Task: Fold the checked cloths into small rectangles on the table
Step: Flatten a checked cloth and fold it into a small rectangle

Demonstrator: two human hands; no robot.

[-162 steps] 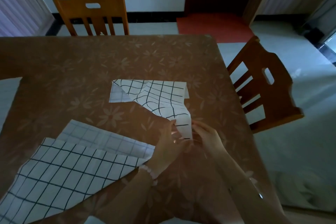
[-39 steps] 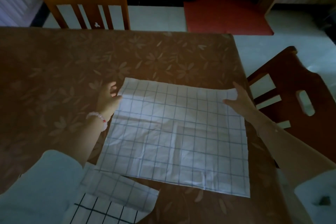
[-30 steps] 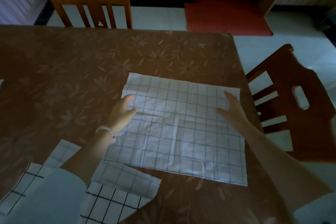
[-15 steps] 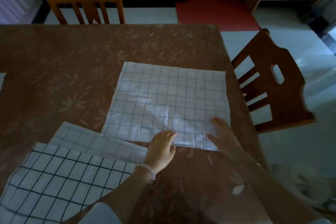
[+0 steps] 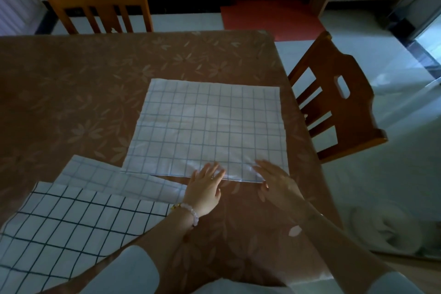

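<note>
A white cloth with a faint grey check (image 5: 210,126) lies spread flat and square on the brown flowered table (image 5: 71,83). My left hand (image 5: 205,186) rests flat with its fingertips on the cloth's near edge, fingers apart. My right hand (image 5: 276,179) lies beside it, fingertips on the same edge near the right corner. Neither hand has the fabric pinched. At the near left lie a second faint-check cloth (image 5: 114,179) and a bold black-check cloth (image 5: 66,227), overlapping.
One wooden chair (image 5: 95,0) stands at the table's far side, another (image 5: 334,102) at its right side. The table's right edge runs close to the spread cloth. A red mat (image 5: 269,16) lies on the floor beyond.
The cloth was opened out flat from a folded state. My hands slid from its far corners down across it to its near edge, where they now rest.
</note>
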